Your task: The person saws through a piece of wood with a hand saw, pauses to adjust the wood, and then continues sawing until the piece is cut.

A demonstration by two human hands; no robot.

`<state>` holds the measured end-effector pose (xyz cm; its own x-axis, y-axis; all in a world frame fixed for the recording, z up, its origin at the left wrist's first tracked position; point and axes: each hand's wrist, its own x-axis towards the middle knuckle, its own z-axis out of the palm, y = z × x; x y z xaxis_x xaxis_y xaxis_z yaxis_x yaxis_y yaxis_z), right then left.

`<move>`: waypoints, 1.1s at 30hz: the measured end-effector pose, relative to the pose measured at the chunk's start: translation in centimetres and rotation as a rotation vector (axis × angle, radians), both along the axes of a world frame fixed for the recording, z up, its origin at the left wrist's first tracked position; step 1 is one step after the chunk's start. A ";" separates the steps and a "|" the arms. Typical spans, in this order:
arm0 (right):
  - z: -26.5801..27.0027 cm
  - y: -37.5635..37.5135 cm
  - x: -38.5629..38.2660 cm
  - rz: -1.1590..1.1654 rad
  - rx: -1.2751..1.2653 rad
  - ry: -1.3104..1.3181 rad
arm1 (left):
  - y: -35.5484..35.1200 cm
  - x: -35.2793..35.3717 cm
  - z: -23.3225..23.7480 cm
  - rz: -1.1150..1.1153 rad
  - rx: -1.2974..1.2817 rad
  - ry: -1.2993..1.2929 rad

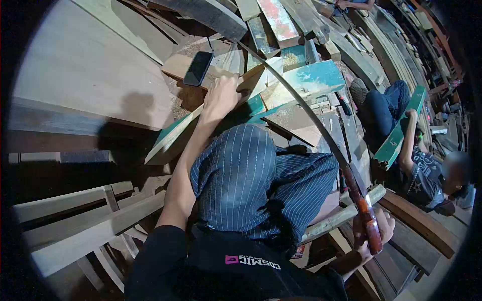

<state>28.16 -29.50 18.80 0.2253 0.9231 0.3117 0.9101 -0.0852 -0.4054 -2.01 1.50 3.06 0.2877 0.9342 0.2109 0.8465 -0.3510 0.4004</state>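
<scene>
My right hand [374, 231] is closed around the shiny reddish-brown handle of a long-bladed knife [321, 125]. Its narrow dark blade slants up and to the left across the view, seeming curved, with the tip among the boards. With closed fingers, my left hand [223, 95] grips the top edge of a wooden plank [173, 133] that has green paint on one side. This plank leans beside my knee. Past it lies a turquoise-painted board [316, 78], partly bare wood. A black phone [198, 68] rests on wood just beyond my left hand.
At the right a co-worker [427, 175] sits holding a green-painted beam [399, 128]. Another person's arm [354, 5] shows at the top right. Large pale boards [85, 70] stand on the left, above wooden slats [100, 226]. Loose planks [281, 22] lie ahead.
</scene>
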 end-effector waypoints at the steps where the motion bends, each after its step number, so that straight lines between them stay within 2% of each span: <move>1: 0.2 0.2 0.0 0.007 0.008 0.005 | 0.0 0.0 0.1 -0.002 -0.003 -0.001; 5: 0.6 1.2 -0.4 0.049 0.070 0.087 | 0.0 0.0 0.4 -0.012 0.005 -0.011; 6: 0.6 1.1 -1.0 -0.042 0.057 0.057 | 0.0 0.0 0.4 -0.015 0.013 -0.017; 9: 0.2 1.6 -1.6 -0.068 0.143 -0.001 | -0.1 0.4 0.4 0.049 -0.052 0.006; 12: 0.6 1.5 -1.3 -0.030 0.051 0.160 | 0.0 0.4 0.1 0.038 -0.029 0.048; 16: -0.2 1.1 -0.4 -0.011 -0.022 -0.007 | 0.1 0.2 0.1 0.023 -0.017 0.054; 18: -0.4 1.1 0.6 0.074 -0.022 0.053 | -0.1 0.3 0.3 0.023 -0.023 0.051; 24: -0.6 0.6 1.3 0.114 -0.046 0.035 | -0.6 0.4 1.0 0.015 -0.018 -0.004; 29: 0.1 2.1 0.6 0.231 0.133 0.074 | -0.4 0.3 0.8 0.006 -0.043 0.024; 30: 0.3 2.2 0.5 0.226 0.181 -0.080 | -0.3 0.3 0.7 0.007 -0.038 0.026; 33: 0.9 1.9 -0.4 0.199 0.109 0.137 | -0.4 0.2 0.7 0.009 -0.044 0.038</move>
<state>27.72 -27.60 19.66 0.0896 0.9159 0.3912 0.8403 0.1413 -0.5234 -1.77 1.14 3.73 0.2858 0.9450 0.1589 0.8643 -0.3258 0.3831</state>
